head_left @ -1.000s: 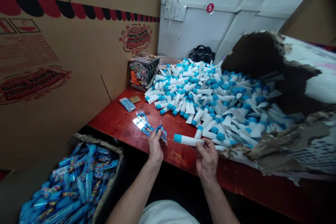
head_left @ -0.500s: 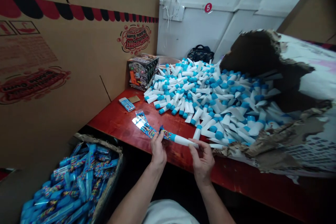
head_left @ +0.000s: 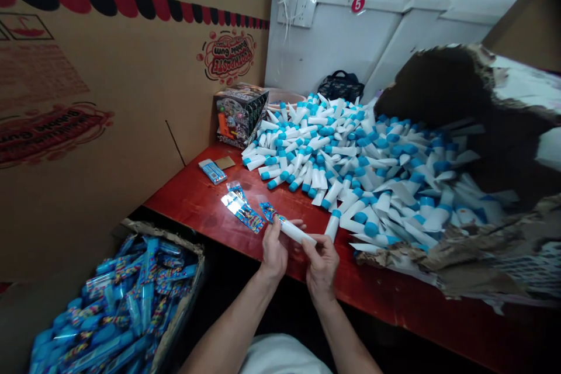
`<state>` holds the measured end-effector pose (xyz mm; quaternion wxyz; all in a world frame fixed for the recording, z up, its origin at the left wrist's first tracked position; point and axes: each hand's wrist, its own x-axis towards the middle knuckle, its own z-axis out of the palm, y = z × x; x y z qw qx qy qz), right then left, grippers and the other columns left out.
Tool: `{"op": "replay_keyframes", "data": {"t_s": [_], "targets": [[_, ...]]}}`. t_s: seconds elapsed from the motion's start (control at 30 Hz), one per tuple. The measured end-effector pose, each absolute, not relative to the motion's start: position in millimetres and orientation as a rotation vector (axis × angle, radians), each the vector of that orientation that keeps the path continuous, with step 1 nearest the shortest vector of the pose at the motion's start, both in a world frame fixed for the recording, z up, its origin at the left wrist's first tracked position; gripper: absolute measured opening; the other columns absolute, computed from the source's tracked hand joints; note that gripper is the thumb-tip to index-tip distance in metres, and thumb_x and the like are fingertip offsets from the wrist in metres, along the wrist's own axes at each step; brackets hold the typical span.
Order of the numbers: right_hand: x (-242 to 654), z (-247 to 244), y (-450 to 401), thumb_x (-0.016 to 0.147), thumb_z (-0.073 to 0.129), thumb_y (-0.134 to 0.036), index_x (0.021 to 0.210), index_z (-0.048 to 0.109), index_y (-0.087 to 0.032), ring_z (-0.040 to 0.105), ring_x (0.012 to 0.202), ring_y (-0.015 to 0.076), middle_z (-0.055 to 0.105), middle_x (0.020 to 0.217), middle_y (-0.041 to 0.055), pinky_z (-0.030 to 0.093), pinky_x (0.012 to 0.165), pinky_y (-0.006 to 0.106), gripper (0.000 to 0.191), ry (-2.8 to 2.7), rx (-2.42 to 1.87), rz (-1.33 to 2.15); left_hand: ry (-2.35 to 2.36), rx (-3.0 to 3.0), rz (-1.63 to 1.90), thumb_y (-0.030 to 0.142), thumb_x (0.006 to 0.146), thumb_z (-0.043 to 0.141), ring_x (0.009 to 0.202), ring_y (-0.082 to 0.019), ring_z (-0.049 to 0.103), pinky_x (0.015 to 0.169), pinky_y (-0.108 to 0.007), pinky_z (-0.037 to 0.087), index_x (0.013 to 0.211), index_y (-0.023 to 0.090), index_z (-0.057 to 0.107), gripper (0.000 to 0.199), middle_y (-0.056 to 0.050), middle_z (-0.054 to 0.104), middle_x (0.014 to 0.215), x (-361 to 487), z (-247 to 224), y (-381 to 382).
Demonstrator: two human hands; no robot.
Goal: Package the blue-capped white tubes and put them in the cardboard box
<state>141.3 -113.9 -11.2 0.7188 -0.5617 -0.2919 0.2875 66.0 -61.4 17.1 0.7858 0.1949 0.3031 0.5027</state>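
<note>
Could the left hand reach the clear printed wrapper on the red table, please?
Probably yes: only bare tabletop separates the left hand from the clear printed wrapper, though it grips a white tube.

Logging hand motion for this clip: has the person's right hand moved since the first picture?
Yes. The right hand has shifted left, nearer the cardboard-rimmed bin of wrapped tubes, and closer to the left hand.

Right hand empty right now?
No, the right hand pinches the end of a white tube.
</note>
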Motion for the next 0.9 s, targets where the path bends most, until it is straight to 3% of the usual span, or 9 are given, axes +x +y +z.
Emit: {"op": "replay_keyframes", "data": {"t_s": [0.1, 0.2, 0.33, 0.5, 0.63, 0.73, 0.9], "targets": [[136.3, -6.9, -103.4, 0.069, 0.074, -0.031, 0.074, 0.059, -0.019, 0.058, 0.051, 0.0136, 0.063, 0.059, -0.0037, 0.050, 0.056, 0.028, 0.021, -0.525, -1.144, 0.727, 0.651, 0.436, 1.064, 0.063, 0.077, 0.054, 0.068, -0.022, 0.065, 0.055, -0.029, 0.045, 0.087, 0.007, 0.067, 0.058, -0.017, 0.071, 0.083, 65.3, 16.4, -60.5], [127.0, -4.4, -97.1, 0.066, 0.075, -0.033, 0.071, 0.059, -0.018, 0.059, 0.053, 0.0137, 0.063, 0.060, -0.0037, 0.050, 0.057, 0.027, 0.023, -0.473, -1.095, 0.829, 0.661, 0.452, 1.089, 0.062, 0.079, 0.051, 0.071, -0.021, 0.064, 0.059, -0.028, 0.046, 0.091, 0.006, 0.068, 0.060, -0.017, 0.071, 0.086, 65.5, 13.1, -62.1], [115.5, -4.6, -90.1, 0.063, 0.078, -0.030, 0.066, 0.059, -0.017, 0.061, 0.058, 0.0126, 0.066, 0.066, -0.0030, 0.050, 0.060, 0.025, 0.024, -0.413, -1.068, 0.916, 0.705, 0.544, 1.099, 0.050, 0.082, 0.056, 0.074, -0.020, 0.065, 0.065, -0.028, 0.047, 0.089, 0.007, 0.069, 0.045, -0.014, 0.071, 0.084, 63.9, 7.1, -63.5], [121.5, -2.9, -84.6, 0.061, 0.079, -0.033, 0.067, 0.057, -0.017, 0.057, 0.049, 0.0127, 0.063, 0.057, -0.0029, 0.047, 0.052, 0.025, 0.027, -0.470, -1.120, 1.065, 0.583, 0.368, 1.028, 0.033, 0.076, 0.067, 0.075, -0.019, 0.064, 0.065, -0.028, 0.047, 0.090, 0.013, 0.065, 0.024, -0.008, 0.069, 0.083, 43.4, 15.6, -44.4], [135.0, -1.4, -90.2, 0.071, 0.072, -0.033, 0.077, 0.063, -0.018, 0.061, 0.069, 0.0155, 0.066, 0.073, 0.0001, 0.048, 0.070, 0.028, 0.019, -0.779, -1.116, 1.160, 0.456, 0.133, 1.051, 0.028, 0.080, 0.060, 0.073, -0.020, 0.064, 0.075, -0.038, 0.050, 0.084, 0.017, 0.061, 0.012, -0.004, 0.066, 0.075, 26.4, 24.0, -30.3], [140.7, -3.4, -94.8, 0.075, 0.067, -0.031, 0.073, 0.062, -0.018, 0.056, 0.080, 0.0153, 0.062, 0.079, -0.0006, 0.043, 0.076, 0.026, 0.014, -1.012, -1.085, 1.109, 0.449, 0.037, 1.019, 0.028, 0.084, 0.056, 0.069, -0.019, 0.062, 0.076, -0.038, 0.049, 0.081, 0.016, 0.061, 0.013, -0.004, 0.063, 0.072, 22.9, 21.2, -35.1], [133.6, -14.5, -95.9, 0.078, 0.063, -0.038, 0.061, 0.050, -0.018, 0.044, 0.059, 0.0104, 0.046, 0.062, -0.0046, 0.037, 0.059, 0.022, 0.029, -1.245, -1.272, 0.943, 0.469, -0.007, 1.020, 0.021, 0.086, 0.052, 0.067, -0.015, 0.057, 0.069, -0.029, 0.049, 0.078, 0.014, 0.060, 0.013, -0.005, 0.059, 0.069, 24.9, 14.9, -57.6]]}}
